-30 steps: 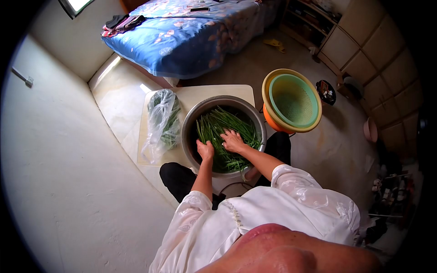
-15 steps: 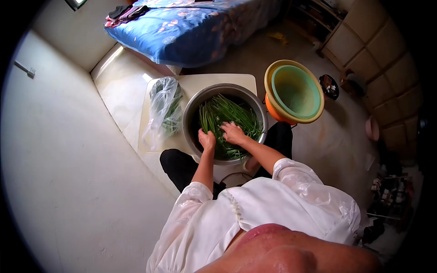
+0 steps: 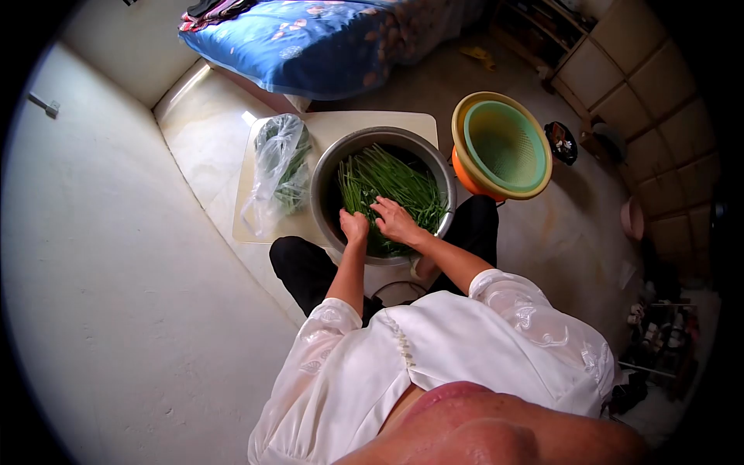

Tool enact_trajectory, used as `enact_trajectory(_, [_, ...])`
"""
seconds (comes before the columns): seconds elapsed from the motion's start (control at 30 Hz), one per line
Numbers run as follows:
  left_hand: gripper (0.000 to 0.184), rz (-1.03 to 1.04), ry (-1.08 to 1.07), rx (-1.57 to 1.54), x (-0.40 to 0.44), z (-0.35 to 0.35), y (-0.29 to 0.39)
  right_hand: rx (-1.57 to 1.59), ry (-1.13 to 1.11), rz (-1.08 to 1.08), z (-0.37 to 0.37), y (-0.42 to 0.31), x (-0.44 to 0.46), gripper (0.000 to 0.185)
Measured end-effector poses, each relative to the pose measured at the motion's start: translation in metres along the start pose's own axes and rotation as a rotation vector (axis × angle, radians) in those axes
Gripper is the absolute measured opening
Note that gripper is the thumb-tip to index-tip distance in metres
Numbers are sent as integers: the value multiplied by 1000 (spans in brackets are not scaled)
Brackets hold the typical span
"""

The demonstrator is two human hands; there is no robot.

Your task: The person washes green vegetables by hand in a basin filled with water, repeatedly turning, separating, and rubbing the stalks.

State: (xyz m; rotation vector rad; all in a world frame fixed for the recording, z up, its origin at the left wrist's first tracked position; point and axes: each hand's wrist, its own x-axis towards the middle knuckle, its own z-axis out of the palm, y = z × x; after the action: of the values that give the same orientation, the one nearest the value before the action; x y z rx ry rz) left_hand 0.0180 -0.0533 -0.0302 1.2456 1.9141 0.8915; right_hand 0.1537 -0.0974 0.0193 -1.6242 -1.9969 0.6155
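Long green stalks (image 3: 395, 180) fill much of a large metal basin (image 3: 320, 203), which stands on a cream board (image 3: 246, 217). Inside the basin's near left part, my left hand (image 3: 355, 225) is closed round some of the stalks. My right hand (image 3: 396, 222) lies over the stalks just to its right, fingers spread and pointing left. Its fingertips touch the greens. Left of the basin, a clear plastic bag (image 3: 273, 167) with more greens in it lies on the board.
Right of the basin, a green colander (image 3: 505, 147) sits in a yellow basin (image 3: 463, 159) above something orange. A bed with a blue cover (image 3: 310, 46) stands beyond the board. Farther right are a black container (image 3: 560, 142) and a pink basin (image 3: 632, 218).
The view has tilted down, so the basin and bed appear higher. My left hand stays on the stalks; my right hand has shifted slightly over them.
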Motion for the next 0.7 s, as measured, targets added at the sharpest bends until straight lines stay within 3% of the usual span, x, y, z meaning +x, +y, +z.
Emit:
enact_trajectory(0.23, [50, -23, -78, -58, 8, 4, -14, -254, -306, 112, -9, -12, 3, 41])
enact_trajectory(0.27, [51, -11, -78, -63, 7, 1, -14, -253, -309, 110, -9, -14, 2, 41])
enact_trajectory(0.33, [53, -10, -52, -62, 2, -2, -13, -112, -90, -9, -9, -19, 0, 39])
enact_trajectory(0.43, [54, -9, -58, -92, 1, 1, -13, 27, -140, -57, 8, -9, 5, 39])
enact_trajectory(0.5, [55, -12, -88, -119, 1, -1, -14, -44, -224, -17, 3, -8, 5, 39])
enact_trajectory(0.57, [55, -4, -40, -80, 2, -3, -16, -185, -378, 170, 1, -7, 11, 37])
enact_trajectory(0.6, [55, -6, -37, -81, 4, -5, -17, -83, -254, 147, 4, -8, 8, 36])
enact_trajectory(0.7, [52, -9, -12, -79, 1, -7, -16, -106, -248, -37, 10, -5, 1, 34])
